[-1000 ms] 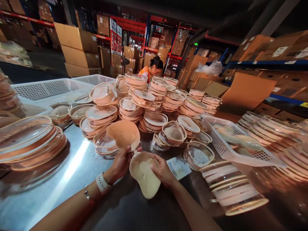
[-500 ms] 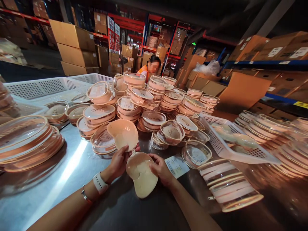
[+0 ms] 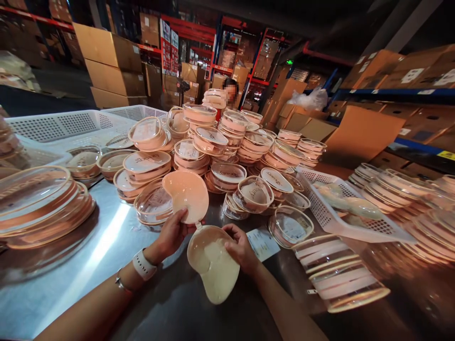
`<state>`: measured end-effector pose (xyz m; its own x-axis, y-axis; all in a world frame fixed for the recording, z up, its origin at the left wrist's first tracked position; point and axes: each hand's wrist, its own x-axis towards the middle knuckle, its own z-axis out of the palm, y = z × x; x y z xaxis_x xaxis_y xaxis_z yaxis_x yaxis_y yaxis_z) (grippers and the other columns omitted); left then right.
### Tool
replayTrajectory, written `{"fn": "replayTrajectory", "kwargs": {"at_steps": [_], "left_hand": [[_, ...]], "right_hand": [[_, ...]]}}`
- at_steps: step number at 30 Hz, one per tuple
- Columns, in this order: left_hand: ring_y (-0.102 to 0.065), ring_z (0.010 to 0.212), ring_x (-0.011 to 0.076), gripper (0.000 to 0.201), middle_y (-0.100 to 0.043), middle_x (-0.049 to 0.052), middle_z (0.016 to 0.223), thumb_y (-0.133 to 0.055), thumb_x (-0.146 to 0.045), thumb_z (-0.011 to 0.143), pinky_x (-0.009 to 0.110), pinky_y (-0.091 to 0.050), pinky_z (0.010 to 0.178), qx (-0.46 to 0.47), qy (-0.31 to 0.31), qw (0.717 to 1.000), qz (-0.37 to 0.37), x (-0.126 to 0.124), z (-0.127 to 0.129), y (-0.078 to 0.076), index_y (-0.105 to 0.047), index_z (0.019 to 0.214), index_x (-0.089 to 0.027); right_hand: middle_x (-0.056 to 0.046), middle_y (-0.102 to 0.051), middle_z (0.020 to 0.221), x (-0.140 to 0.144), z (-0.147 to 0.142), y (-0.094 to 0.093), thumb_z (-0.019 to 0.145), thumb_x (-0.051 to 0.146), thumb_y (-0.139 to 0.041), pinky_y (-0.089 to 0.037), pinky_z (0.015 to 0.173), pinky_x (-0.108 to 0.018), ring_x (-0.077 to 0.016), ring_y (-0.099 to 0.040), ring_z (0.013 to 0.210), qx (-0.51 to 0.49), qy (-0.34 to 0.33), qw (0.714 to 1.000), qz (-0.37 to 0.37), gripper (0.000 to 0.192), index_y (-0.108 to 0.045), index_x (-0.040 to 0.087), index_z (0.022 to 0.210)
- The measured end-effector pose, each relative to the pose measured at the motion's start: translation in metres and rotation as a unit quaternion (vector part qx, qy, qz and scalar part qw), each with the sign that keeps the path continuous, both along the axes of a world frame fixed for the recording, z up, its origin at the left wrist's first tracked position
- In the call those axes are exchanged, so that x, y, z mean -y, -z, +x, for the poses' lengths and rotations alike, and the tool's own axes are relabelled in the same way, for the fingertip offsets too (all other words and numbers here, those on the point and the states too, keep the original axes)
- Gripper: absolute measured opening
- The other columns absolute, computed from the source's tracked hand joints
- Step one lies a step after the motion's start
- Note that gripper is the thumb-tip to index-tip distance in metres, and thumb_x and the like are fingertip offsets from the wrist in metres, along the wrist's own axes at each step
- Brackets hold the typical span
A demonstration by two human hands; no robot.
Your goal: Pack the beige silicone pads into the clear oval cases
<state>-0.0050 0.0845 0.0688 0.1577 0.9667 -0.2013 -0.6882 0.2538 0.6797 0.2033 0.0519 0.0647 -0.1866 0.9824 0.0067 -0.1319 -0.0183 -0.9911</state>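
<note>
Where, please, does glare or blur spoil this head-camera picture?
Head view: a bright streak of glare runs along the metal table left of the left hand; the stacked clear boxes at the right edge smear and stretch; the two cups stay sharp.

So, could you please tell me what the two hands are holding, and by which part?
The left hand grips the upper cup by its lower edge; the right hand holds the lower cup at its upper right rim.

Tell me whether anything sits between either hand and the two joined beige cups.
Nothing visible does. The left hand already grips the rim of the upper cup, and the right hand presses on the edge of the lower cup, which lies on the metal table.
</note>
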Motion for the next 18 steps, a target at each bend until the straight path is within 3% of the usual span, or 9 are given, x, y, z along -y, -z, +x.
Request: {"fn": "replayTrajectory", "kwargs": {"at_steps": [8, 14, 18], "left_hand": [[-0.073, 0.069, 0.0279, 0.037, -0.076, 0.011, 0.075, -0.072, -0.037, 0.073, 0.033, -0.058, 0.059, -0.048, -0.008, 0.999, 0.013, 0.004, -0.002, -0.007, -0.065, 0.097, -0.009], [-0.072, 0.072, 0.0261, 0.05, -0.076, 0.009, 0.085, -0.077, -0.052, 0.067, 0.032, -0.058, 0.058, -0.094, -0.085, 0.99, 0.065, 0.006, -0.002, -0.003, -0.067, 0.095, -0.012], [-0.071, 0.085, 0.0263, 0.055, -0.075, 0.009, 0.094, -0.075, -0.059, 0.069, 0.034, -0.059, 0.073, -0.166, -0.132, 0.971, 0.114, 0.009, -0.003, -0.003, -0.068, 0.098, -0.012]], "right_hand": [[0.002, -0.064, 0.079, -0.002, 0.003, 0.002, 0.054, 0.026, -0.071, -0.043, 0.064, -0.026, -0.0153, -0.055, 0.07, -0.018, -0.011, 1.0, -0.005, 0.032, -0.065, 0.022, 0.085], [0.001, -0.064, 0.084, -0.004, 0.003, 0.008, 0.057, 0.026, -0.067, -0.045, 0.071, -0.029, -0.0182, -0.058, 0.077, 0.029, 0.006, 0.999, 0.015, 0.031, -0.064, 0.023, 0.087], [0.0, -0.065, 0.087, -0.004, 0.002, 0.01, 0.057, 0.021, -0.061, -0.045, 0.074, -0.03, -0.0189, -0.059, 0.081, 0.062, 0.016, 0.998, 0.016, 0.032, -0.064, 0.022, 0.089]]}}
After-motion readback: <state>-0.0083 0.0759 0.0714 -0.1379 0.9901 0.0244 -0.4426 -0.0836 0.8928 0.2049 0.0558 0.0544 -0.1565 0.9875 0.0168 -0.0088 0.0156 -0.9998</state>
